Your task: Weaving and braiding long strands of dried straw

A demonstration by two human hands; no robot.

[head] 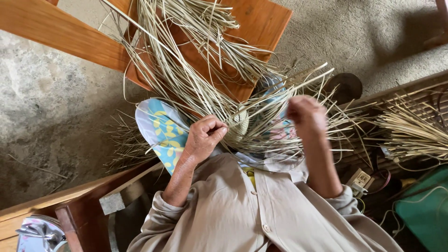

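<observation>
A: We start with the biggest thing, the grey concrete floor [56, 116]. On it stands the orange-brown wooden chair [252, 23], whose seat fills the top middle of our view.

B: Across that seat, toward its near edge, we see the long pale straw strands [186, 70] fanning out in a loose sheaf. They run down into the small woven piece [240, 125] just off the chair's near edge, over the blue and yellow patterned cloth [161, 130] on our lap.

A: At the right edge there is a 2nd bundle of straw [410, 133] lying on a slatted wooden bench [410, 91], well apart from the chair.

B: Now the hands. Our left hand [205, 137] is closed into a fist beside the woven piece, fingers curled tight around several strands at its left rim.

A: Our right hand [305, 114] is raised just right of the weave and blurred. It looks closed, with strands passing in front of it, but we cannot tell whether it actually grips 1 of them.

B: Smaller still: a white plug block [359, 179] sits near the right elbow, beside a green bag [427, 210] in the bottom right corner.
</observation>
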